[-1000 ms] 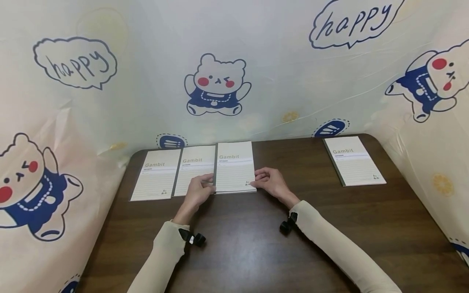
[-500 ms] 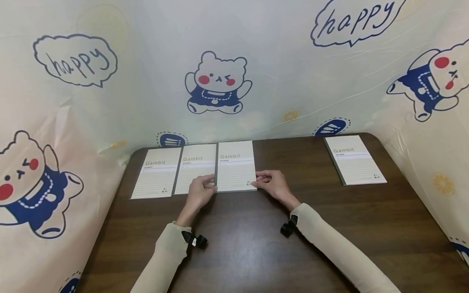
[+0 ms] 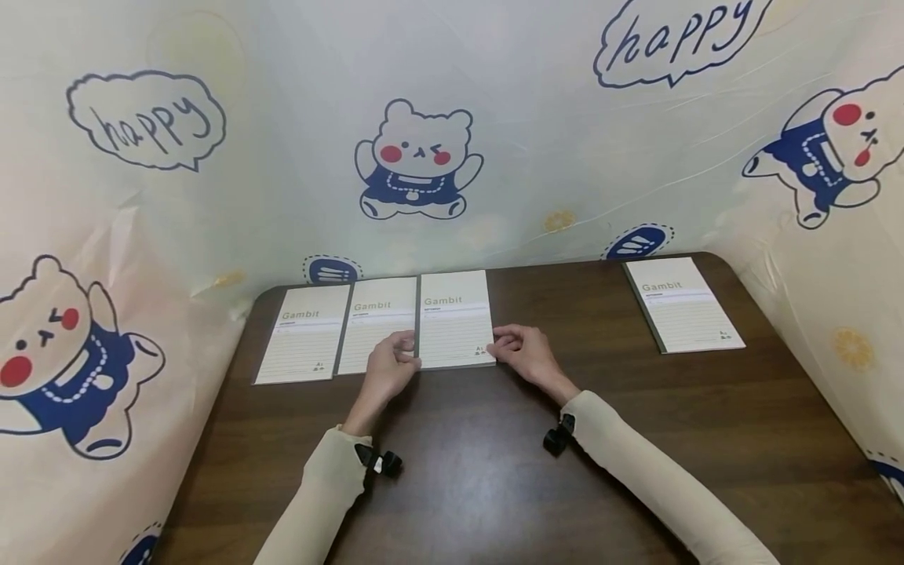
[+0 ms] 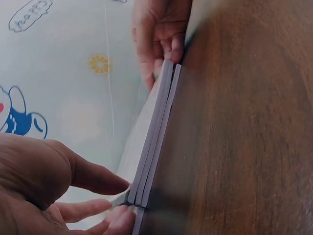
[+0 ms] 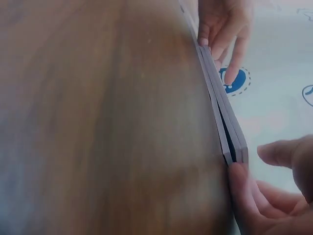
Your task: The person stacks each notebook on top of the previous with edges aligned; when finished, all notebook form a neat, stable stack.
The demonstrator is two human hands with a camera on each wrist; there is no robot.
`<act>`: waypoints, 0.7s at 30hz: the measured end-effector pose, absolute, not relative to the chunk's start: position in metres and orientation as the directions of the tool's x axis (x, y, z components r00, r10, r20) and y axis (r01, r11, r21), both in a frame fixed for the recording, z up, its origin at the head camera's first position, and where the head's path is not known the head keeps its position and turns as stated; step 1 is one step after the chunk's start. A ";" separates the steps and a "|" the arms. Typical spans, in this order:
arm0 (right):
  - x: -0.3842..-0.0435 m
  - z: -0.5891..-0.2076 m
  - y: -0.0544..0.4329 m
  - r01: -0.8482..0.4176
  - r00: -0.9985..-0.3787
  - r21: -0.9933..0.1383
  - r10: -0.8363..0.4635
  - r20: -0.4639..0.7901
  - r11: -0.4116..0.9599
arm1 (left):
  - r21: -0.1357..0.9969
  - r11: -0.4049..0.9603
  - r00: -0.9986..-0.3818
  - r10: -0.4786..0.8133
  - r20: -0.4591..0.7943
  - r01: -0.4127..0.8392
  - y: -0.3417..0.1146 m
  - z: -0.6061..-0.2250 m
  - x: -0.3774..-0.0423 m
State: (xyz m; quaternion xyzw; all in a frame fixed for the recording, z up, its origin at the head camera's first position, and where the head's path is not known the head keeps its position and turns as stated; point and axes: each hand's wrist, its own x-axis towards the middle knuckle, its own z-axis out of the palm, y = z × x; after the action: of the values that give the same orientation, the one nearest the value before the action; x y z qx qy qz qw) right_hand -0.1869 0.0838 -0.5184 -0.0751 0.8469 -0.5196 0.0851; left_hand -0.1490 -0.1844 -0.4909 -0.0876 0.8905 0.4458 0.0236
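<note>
Three white Gambit notebooks lie in a stack (image 3: 455, 326) at the back middle of the table, their lower edges facing me. At the stack's dark-spined left side is my left hand (image 3: 391, 365), its thumb at the lower corner and its fingers along the side. My right hand (image 3: 526, 353) stands opposite, with fingertips touching the right edge. In the right wrist view its thumb (image 5: 281, 152) is apart from the top cover. A narrow gap shows between layers of the notebook stack (image 5: 225, 122) at that end.
Two more Gambit notebooks lie to the left, one at the far left (image 3: 300, 341) and one beside the stack (image 3: 377, 302). Another notebook (image 3: 685, 310) lies at the back right. A printed cloth (image 3: 282, 118) hangs behind the brown table (image 3: 480, 471).
Both hands stay at the stack's sides with only slight shifts. The lower edges of the stacked notebooks look more even than one second ago.
</note>
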 end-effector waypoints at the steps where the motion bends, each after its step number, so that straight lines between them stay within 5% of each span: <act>1: -0.186 -0.517 0.085 -0.059 -0.972 -0.886 -0.229 -0.054 0.459 | 0.783 0.598 -0.984 -0.134 -0.114 -0.172 -0.183 -0.490 -0.149; 10: -0.172 -0.502 0.110 -0.192 -0.937 -0.831 -0.349 -0.003 0.522 | 0.641 0.766 -0.996 -0.022 0.090 0.041 -0.155 -0.484 -0.148; 21: -0.166 -0.499 0.193 -0.334 -0.929 -0.707 -0.344 0.137 0.623 | 0.551 0.758 -0.937 0.271 0.221 0.349 -0.094 -0.487 -0.159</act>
State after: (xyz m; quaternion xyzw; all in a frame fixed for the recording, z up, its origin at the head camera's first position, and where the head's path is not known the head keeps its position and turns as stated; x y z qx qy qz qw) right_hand -0.1656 0.1929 -0.4987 -0.1882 0.9007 -0.3915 0.0060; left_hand -0.1592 -0.0936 -0.4874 0.1658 0.9353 0.3061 -0.0641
